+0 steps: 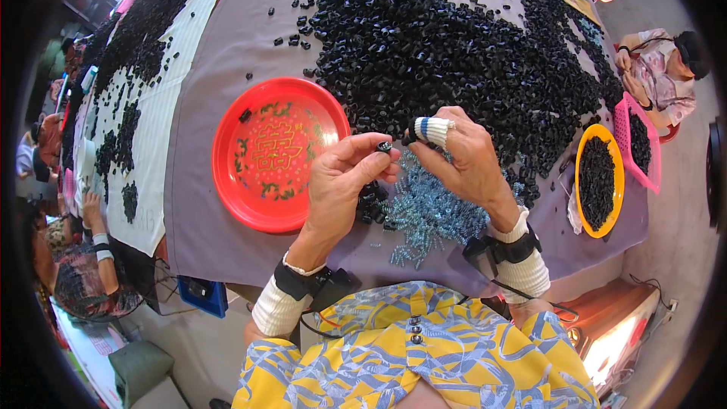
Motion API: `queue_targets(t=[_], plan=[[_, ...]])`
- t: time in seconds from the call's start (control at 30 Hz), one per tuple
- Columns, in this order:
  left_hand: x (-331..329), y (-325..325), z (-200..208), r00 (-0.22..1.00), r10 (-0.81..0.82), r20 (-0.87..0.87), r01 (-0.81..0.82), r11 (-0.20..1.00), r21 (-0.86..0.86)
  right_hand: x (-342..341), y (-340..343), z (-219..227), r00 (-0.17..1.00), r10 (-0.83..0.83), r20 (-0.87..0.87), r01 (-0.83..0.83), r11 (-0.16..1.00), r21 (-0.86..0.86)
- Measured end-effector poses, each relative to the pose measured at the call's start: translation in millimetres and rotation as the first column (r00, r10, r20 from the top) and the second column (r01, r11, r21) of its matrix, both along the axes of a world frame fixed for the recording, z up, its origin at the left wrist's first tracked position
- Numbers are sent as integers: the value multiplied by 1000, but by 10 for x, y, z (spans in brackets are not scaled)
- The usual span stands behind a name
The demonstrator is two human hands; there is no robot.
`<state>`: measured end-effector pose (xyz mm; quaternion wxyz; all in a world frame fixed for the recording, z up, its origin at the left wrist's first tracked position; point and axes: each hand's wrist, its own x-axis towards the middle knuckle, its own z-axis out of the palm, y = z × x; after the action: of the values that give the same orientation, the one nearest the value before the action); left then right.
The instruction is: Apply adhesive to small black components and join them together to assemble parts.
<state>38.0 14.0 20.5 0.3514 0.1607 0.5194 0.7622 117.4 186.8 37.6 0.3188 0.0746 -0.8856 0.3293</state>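
Left hand (341,178) clamped thumb and finger on small black plastic piece (384,147), long axis unclear. Right hand (471,159) just right of it; couldn't tell its finger closure. Heaped pale-blue translucent coiled pieces (435,212) lay nearer, rightward.

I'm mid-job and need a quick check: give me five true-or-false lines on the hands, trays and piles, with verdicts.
1. The left hand holds a small black piece in its fingers. True.
2. The yellow tray holds many black parts. True.
3. The red tray sits to the right of the yellow tray. False: it sits to the left.
4. A white wrap with blue stripes is around a finger of the right hand. True.
5. The pale blue pieces lie on the far side of the big black heap. False: they lie on its near side, toward the person.
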Motion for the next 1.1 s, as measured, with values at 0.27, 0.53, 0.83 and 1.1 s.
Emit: queue_targets(t=[0.27, 0.53, 0.83, 1.1], plan=[[-49, -8, -18, 993, 41, 112, -40, 999, -10, 5, 6, -14, 1000, -7, 30, 8, 1000, -17], [-21, 9, -46, 1000, -21, 22, 21, 1000, 0, -25, -4, -16, 1000, 3, -12, -3, 1000, -26], [-16, 2, -20, 998, -44, 45, 43, 999, 26, -2, 17, -22, 1000, -8, 24, 8, 1000, -4], [-22, -2, -23, 1000, -20, -24, 18, 999, -49, 20, 28, -30, 999, -17, 34, 18, 1000, -10]])
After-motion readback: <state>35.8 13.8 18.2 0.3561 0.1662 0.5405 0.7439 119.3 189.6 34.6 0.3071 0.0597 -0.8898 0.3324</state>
